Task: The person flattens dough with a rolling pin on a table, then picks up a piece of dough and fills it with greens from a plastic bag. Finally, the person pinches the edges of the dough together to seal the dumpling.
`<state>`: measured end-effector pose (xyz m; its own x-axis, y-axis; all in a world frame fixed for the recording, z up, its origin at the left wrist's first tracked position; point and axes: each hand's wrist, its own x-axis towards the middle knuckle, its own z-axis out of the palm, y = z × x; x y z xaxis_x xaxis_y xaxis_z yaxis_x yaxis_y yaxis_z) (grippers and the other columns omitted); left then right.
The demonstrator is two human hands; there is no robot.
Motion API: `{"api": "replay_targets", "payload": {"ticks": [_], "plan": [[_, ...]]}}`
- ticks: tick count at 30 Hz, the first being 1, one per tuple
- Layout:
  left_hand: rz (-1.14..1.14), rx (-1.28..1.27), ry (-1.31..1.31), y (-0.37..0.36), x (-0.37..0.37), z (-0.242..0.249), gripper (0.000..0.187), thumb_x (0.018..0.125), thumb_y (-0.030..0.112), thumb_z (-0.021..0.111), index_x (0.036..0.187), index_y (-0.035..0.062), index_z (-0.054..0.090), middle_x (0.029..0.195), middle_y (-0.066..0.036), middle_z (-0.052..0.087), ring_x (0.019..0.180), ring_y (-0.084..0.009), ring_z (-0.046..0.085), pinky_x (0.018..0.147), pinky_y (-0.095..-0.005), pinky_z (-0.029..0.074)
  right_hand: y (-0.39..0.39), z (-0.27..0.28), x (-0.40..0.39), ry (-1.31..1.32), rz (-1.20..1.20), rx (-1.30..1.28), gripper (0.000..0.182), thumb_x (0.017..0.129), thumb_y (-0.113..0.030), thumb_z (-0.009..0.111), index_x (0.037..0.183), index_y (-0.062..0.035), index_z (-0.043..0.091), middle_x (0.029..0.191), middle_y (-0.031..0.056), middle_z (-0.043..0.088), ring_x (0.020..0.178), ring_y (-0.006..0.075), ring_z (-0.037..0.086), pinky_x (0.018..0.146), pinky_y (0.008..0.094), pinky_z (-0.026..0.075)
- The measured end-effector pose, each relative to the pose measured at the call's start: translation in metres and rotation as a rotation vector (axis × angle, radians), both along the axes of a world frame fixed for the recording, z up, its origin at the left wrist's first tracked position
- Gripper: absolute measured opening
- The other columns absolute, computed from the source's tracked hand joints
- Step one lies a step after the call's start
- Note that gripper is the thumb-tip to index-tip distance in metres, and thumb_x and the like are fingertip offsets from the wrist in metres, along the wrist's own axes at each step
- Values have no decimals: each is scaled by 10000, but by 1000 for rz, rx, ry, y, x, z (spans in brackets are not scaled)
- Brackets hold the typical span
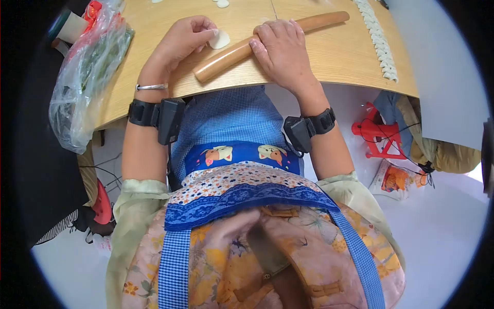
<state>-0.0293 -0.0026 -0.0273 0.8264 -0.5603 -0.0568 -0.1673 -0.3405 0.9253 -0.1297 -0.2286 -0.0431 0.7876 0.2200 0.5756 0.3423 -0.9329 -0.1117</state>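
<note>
A small round piece of white dough [219, 39] is at the fingertips of my left hand [189, 40], pinched at its left edge by the thumb and fingers. Just right of it, a long wooden rolling pin [225, 61] slants across the wooden table [329, 66], its far end toward the upper right. My right hand [281, 50] wraps over the middle of the pin, with some white flour on the fingers.
A clear plastic bag [88, 77] with green contents hangs over the table's left edge, beside a spool [71, 27]. A row of dough pieces [378, 41] lines the right side. Small dough discs [222, 3] lie at the far edge. A red stool [381, 135] stands below right.
</note>
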Motion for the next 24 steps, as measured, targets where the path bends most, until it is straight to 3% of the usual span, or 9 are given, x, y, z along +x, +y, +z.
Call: {"api": "replay_targets", "payload": {"ticks": [3,6,11,19,22,24], "plan": [[13,-41,48,-1,0,-1,154,922,185,656,999,54,673,760,65,546,603,-21,416,552,-176,337,0,2,-2,21,-22,-17,324,959,-358,529,1081,-76,631,1115,131,620,1153,329,540,1115,530,300],[9,-79,37,-1,0,0,163,892,137,665,992,13,698,766,32,608,593,-36,479,538,-185,387,0,3,-3,16,-10,4,319,953,-357,539,1075,-76,629,1108,132,619,1145,326,541,1115,531,301],[-5,39,41,-5,-7,11,201,882,143,683,1025,4,702,746,24,611,579,-39,483,528,-191,396,1,4,-4,13,-13,16,307,943,-342,553,1068,-70,623,1107,134,609,1121,320,542,1112,535,303],[28,-36,148,-10,-13,8,137,885,157,684,923,27,659,731,9,615,597,-45,515,538,-201,404,2,5,-5,14,-19,22,309,942,-337,548,1068,-64,620,1109,133,604,1129,319,533,1114,534,300],[44,-2,32,-11,-15,7,155,880,164,685,912,13,672,733,-21,642,615,-80,552,561,-231,430,3,6,-4,-3,-20,5,304,939,-332,548,1049,-57,618,1095,133,604,1116,322,533,1098,528,312],[36,164,-198,-13,-13,5,162,896,179,674,874,20,651,742,18,588,653,-43,509,551,-211,393,4,8,-1,-13,-21,-18,299,937,-326,548,1033,-52,616,1085,133,605,1101,324,534,1080,522,327]]}}
